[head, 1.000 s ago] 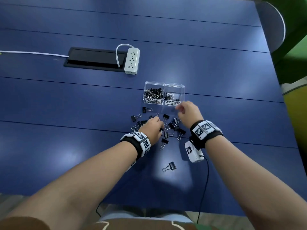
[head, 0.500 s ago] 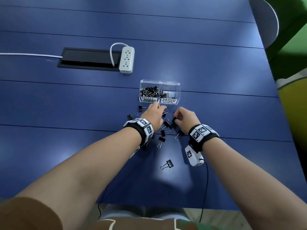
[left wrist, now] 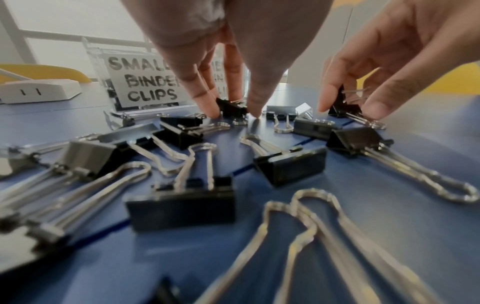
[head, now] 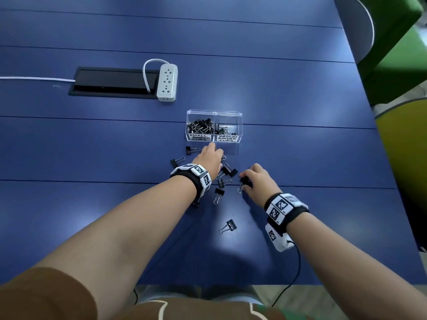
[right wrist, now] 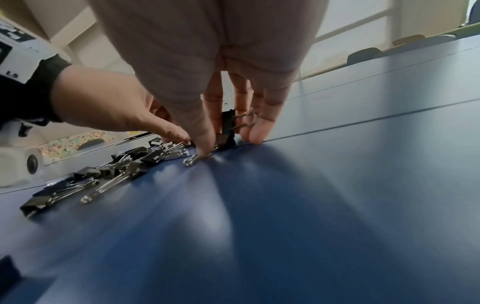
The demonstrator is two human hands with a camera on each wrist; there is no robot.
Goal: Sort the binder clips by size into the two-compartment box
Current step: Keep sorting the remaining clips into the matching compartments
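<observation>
We see bright overhead light pooling as pale glare on the blue table (head: 277, 88), with soft shadows beneath both arms. Both wrist views bend strongly and blur at near edges.

Blue table, black clips, black-and-white markers

The table (head: 277, 77) is deep blue with thin darker lines running across it. The binder clips (head: 227, 172) scattered on it have black bodies and silver wire handles. The box (head: 239, 125) is clear, with white labels (head: 227, 138) lettered in black. The power strip (head: 166, 82) is pale grey-white with a white cord (head: 34, 79), beside a black panel (head: 111, 82) set in the table. Both wristbands (head: 283, 207) are black, carrying white tiles with black square patterns. The sleeve (head: 46, 296) is brown. At the far right stand green (head: 397, 54) and yellow (head: 404, 146) surfaces.
</observation>
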